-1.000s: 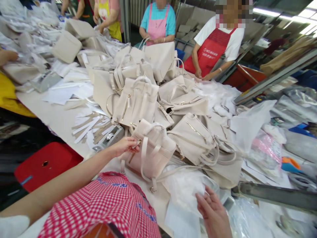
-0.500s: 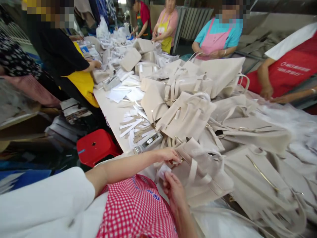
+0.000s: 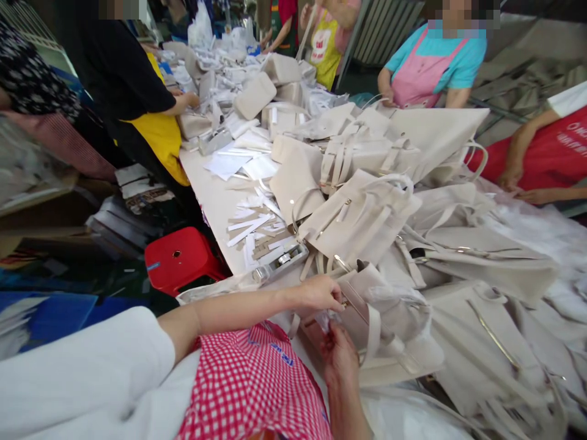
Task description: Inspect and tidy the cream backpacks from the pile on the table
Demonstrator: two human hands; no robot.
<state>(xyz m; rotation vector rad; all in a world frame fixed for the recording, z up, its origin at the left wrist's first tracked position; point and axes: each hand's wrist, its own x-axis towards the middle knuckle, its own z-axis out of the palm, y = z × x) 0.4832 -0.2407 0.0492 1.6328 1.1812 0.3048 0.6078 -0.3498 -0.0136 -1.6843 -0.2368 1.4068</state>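
A beige handbag (image 3: 398,342) lies tilted in front of me, with clear film around its handles. The fingers of my left hand (image 3: 323,294) are pinched at a small gold zipper pull (image 3: 345,304) on the bag's front. Below it, my right hand (image 3: 343,357) is closed on a crumpled piece of clear plastic film (image 3: 328,319), held against the bag. My right fingertips are partly hidden by shadow and film. Just beyond my left hand stands a grey tape dispenser (image 3: 280,263).
More beige handbags (image 3: 358,214) are heaped ahead and to the right. Paper strips (image 3: 257,223) lie on the table (image 3: 202,177). A red stool (image 3: 181,260) stands at the left. Several people work around the table, one in a pink apron (image 3: 424,70). Plastic film (image 3: 518,214) covers the right side.
Both hands have shifted slightly right, and the film in my right hand has moved closer to the bag's front. The view has tipped a little downward.
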